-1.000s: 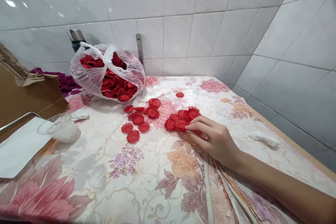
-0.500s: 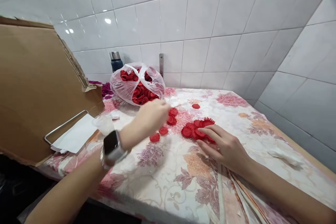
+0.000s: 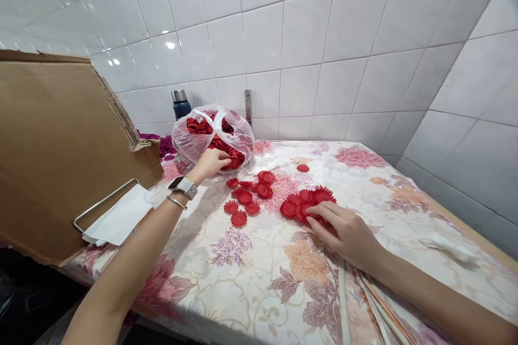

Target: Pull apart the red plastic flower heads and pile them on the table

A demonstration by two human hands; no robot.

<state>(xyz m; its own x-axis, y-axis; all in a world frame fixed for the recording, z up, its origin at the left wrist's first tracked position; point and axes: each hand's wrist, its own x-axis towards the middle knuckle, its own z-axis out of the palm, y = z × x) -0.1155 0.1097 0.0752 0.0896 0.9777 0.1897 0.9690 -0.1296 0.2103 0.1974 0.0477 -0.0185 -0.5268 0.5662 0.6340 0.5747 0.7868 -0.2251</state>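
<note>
My left hand [image 3: 211, 163], wearing a watch and a bracelet, reaches to the front opening of a clear plastic bag [image 3: 184, 143] full of red flower pieces with toothed edges. Its fingers are drawn together on a red flower piece at the opening; the fingertips are partly hidden. Under the fingers of my right hand [image 3: 343, 226] lies a heap of red flower pieces [image 3: 293, 207]. That hand is open, fingers stretched over the heap's near side. Between the hands, several loose red flower pieces [image 3: 245, 197] are scattered on the flowered tablecloth [image 3: 259, 285].
A cardboard box [image 3: 60, 151] stands at the left, with white paper [image 3: 117, 214] beside a wire frame. Behind the bag are a dark blue bottle [image 3: 181, 105] and a metal bracket [image 3: 248, 105] at the tiled wall. Thin strips [image 3: 376, 302] lie under my right forearm.
My left hand has moved left and away from me, from above the loose pieces to the bag. More red flower pieces now show between the hands. My right hand stays at the heap.
</note>
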